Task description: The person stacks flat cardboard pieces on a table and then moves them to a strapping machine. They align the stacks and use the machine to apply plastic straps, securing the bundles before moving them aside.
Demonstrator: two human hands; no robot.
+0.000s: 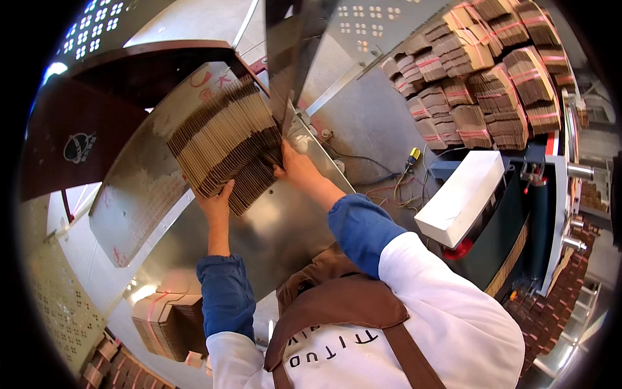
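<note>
A long row of flat-folded brown cardboard pieces (217,139) stands on edge on a metal work surface in front of me. My left hand (215,202) grips the near left corner of the row, its thumb on the near face and its other fingers partly hidden behind the cardboard. At the right side, my right hand (297,170) closes on the ends of the pieces, with some of its fingertips out of sight. The near part of the row sits a little offset from the rest. Blue sleeve covers show on both my forearms.
A dark red machine housing (84,133) rises at the left, and an upright metal plate (285,58) stands just beyond my right hand. Strapped cardboard bundles (479,78) are piled at the far right, near a white box-shaped part (460,198). Another bundle (159,321) lies lower left.
</note>
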